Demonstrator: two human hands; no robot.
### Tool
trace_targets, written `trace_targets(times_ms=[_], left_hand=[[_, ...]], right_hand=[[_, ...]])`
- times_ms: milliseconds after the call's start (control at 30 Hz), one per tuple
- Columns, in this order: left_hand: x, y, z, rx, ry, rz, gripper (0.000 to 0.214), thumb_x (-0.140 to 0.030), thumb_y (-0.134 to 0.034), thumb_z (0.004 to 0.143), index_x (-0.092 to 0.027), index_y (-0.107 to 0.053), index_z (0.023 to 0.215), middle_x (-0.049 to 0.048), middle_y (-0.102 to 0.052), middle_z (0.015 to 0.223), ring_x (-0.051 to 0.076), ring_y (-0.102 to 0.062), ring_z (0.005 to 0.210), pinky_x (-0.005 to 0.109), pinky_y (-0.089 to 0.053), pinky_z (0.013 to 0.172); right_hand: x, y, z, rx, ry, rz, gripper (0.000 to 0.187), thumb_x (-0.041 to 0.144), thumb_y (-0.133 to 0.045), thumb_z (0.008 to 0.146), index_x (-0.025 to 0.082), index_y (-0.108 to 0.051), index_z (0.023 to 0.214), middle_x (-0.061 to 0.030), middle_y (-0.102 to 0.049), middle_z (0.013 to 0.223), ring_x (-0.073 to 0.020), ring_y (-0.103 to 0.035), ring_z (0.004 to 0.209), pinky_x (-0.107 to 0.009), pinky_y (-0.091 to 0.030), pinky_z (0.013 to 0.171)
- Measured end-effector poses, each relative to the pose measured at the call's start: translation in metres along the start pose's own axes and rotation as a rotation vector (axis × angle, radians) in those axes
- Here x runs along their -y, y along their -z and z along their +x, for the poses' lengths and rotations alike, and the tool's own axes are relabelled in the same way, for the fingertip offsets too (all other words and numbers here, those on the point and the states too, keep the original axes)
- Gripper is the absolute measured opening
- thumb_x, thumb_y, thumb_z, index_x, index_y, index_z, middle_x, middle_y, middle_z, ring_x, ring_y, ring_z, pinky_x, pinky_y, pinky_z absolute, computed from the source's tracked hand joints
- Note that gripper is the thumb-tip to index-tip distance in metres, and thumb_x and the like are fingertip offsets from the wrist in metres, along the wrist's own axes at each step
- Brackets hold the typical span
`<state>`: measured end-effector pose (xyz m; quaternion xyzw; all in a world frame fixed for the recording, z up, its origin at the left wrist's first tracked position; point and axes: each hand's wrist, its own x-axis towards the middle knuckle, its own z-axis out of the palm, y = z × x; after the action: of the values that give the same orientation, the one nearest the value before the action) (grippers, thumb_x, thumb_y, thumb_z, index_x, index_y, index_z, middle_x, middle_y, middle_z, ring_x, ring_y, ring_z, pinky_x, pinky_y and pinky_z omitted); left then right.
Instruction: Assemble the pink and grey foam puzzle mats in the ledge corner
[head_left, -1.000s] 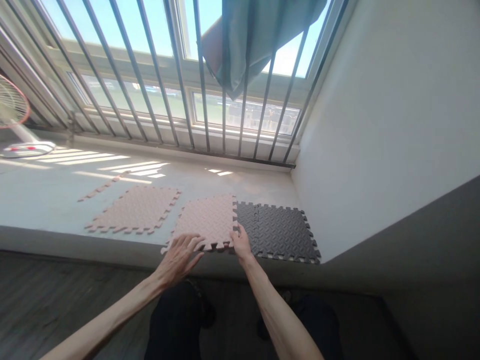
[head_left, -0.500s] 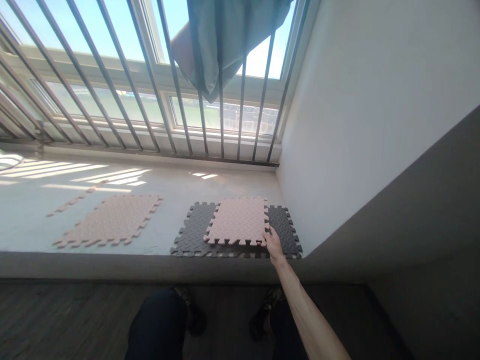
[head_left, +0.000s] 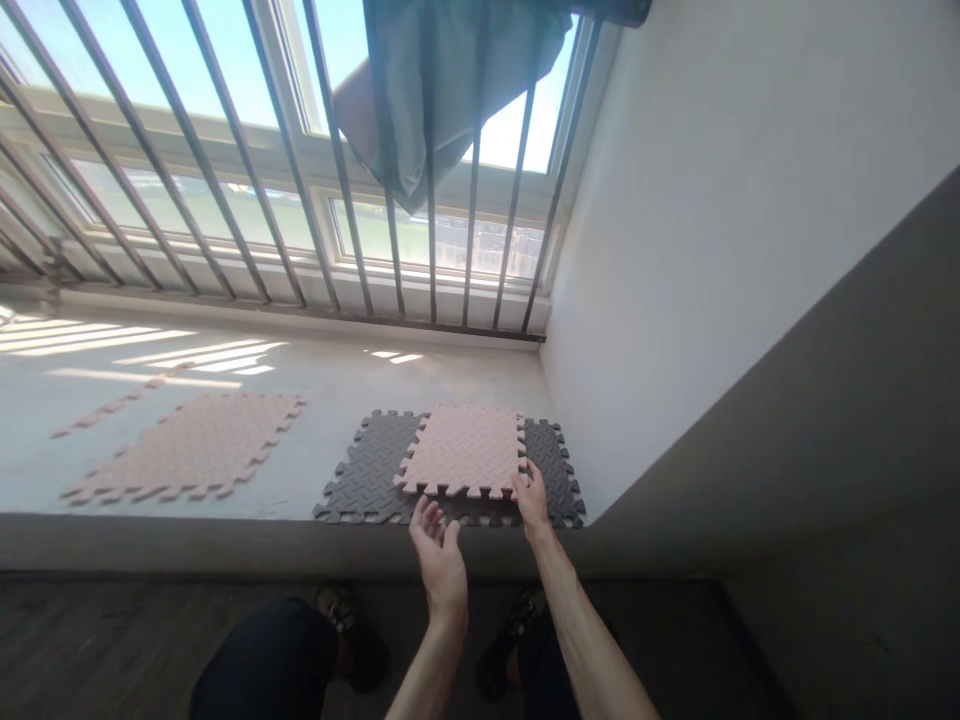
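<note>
My right hand (head_left: 532,500) grips the lower right corner of a pink foam mat tile (head_left: 465,450) with jigsaw edges. That tile lies over dark grey foam tiles (head_left: 371,460), which show on both sides of it and along its near edge. Just below the pink tile's near edge is my left hand (head_left: 439,560), its fingers apart and curved, holding nothing. The fingertips of my right hand are partly hidden under the pink tile.
On the left of the pale ledge (head_left: 300,470) lies another pink tile (head_left: 195,445), with a narrow pink edge strip (head_left: 120,402) behind it. Metal bars (head_left: 337,150) stand before the window, where a grey-green cloth (head_left: 435,90) hangs. A white wall (head_left: 675,250) bounds the right.
My left hand has come into view from below, near the pink tile's front edge. My right hand keeps hold of the tile's corner. The whole view has shifted slightly.
</note>
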<state>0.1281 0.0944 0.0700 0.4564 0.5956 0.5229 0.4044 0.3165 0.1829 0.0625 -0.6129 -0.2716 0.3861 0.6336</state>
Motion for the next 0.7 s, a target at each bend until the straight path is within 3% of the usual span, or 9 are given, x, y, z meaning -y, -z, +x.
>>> trace_targets(times_ms=[67, 100, 167, 300, 400, 467, 533, 700], left_hand=[[0.001, -0.019, 0.053, -0.317, -0.014, -0.003, 0.074, -0.045, -0.054, 0.101, -0.029, -0.023, 0.166, 0.0247, -0.041, 0.16, 0.04, -0.041, 0.154, 0.076, -0.033, 0.124], [0.005, -0.023, 0.079, -0.42, -0.01, 0.019, 0.074, -0.047, -0.059, 0.099, -0.026, -0.03, 0.163, 0.0252, -0.044, 0.156, 0.042, -0.038, 0.155, 0.078, -0.028, 0.124], [0.018, -0.024, 0.127, -0.478, -0.007, 0.024, 0.069, -0.052, -0.066, 0.093, -0.022, -0.045, 0.152, 0.0255, -0.053, 0.146, 0.045, -0.038, 0.153, 0.082, -0.022, 0.123], [0.04, -0.021, 0.188, -0.352, 0.092, 0.069, 0.063, -0.049, -0.08, 0.078, -0.021, -0.061, 0.13, 0.0236, -0.062, 0.132, 0.049, -0.044, 0.148, 0.082, -0.022, 0.122], [0.031, -0.033, 0.213, -0.274, 0.197, 0.147, 0.064, -0.038, -0.084, 0.074, -0.02, -0.063, 0.132, 0.0185, -0.067, 0.123, 0.042, -0.059, 0.137, 0.069, -0.04, 0.121], [0.015, -0.049, 0.224, -0.198, 0.229, 0.054, 0.06, -0.026, -0.079, 0.08, -0.019, -0.061, 0.136, 0.0121, -0.071, 0.113, 0.029, -0.071, 0.115, 0.051, -0.056, 0.109], [-0.002, -0.07, 0.234, -0.138, 0.243, -0.098, 0.056, -0.015, -0.073, 0.086, -0.016, -0.059, 0.14, 0.0085, -0.071, 0.11, 0.017, -0.073, 0.09, 0.036, -0.063, 0.093], [-0.022, -0.117, 0.26, -0.086, 0.283, -0.23, 0.06, -0.001, -0.073, 0.085, -0.013, -0.052, 0.141, 0.0066, -0.07, 0.106, 0.009, -0.068, 0.069, 0.03, -0.063, 0.076]], right_hand=[[-0.001, 0.003, 0.008, 0.002, 0.025, -0.014, 0.081, 0.046, -0.076, 0.071, 0.015, -0.057, 0.143, -0.0069, -0.078, 0.099, -0.0154, -0.064, 0.066, -0.027, -0.054, 0.057], [-0.001, 0.005, 0.012, 0.01, 0.029, -0.006, 0.081, 0.046, -0.076, 0.07, 0.015, -0.057, 0.143, -0.008, -0.078, 0.103, -0.0159, -0.065, 0.068, -0.027, -0.054, 0.058], [0.002, 0.006, 0.023, 0.031, 0.03, 0.02, 0.084, 0.044, -0.077, 0.068, 0.016, -0.055, 0.144, -0.0088, -0.078, 0.106, -0.0169, -0.068, 0.073, -0.027, -0.054, 0.06], [0.011, 0.006, 0.056, 0.047, 0.033, 0.063, 0.088, 0.043, -0.077, 0.07, 0.017, -0.05, 0.15, -0.0014, -0.074, 0.088, -0.0156, -0.064, 0.07, -0.025, -0.052, 0.061], [0.021, 0.007, 0.093, 0.077, 0.028, 0.074, 0.09, 0.043, -0.077, 0.069, 0.016, -0.051, 0.15, 0.0028, -0.07, 0.079, -0.0134, -0.058, 0.064, -0.024, -0.049, 0.058], [0.028, 0.009, 0.123, 0.078, 0.036, 0.021, 0.087, 0.044, -0.076, 0.069, 0.016, -0.054, 0.149, 0.0032, -0.07, 0.078, -0.0123, -0.056, 0.063, -0.023, -0.048, 0.057], [0.034, 0.012, 0.151, 0.052, 0.056, -0.104, 0.08, 0.044, -0.072, 0.073, 0.017, -0.057, 0.146, 0.0005, -0.073, 0.086, -0.0129, -0.06, 0.067, -0.024, -0.052, 0.06], [0.041, 0.021, 0.203, 0.019, 0.09, -0.411, 0.074, 0.025, -0.064, 0.074, 0.011, -0.058, 0.146, -0.0087, -0.078, 0.102, -0.0199, -0.073, 0.079, -0.033, -0.064, 0.072]])
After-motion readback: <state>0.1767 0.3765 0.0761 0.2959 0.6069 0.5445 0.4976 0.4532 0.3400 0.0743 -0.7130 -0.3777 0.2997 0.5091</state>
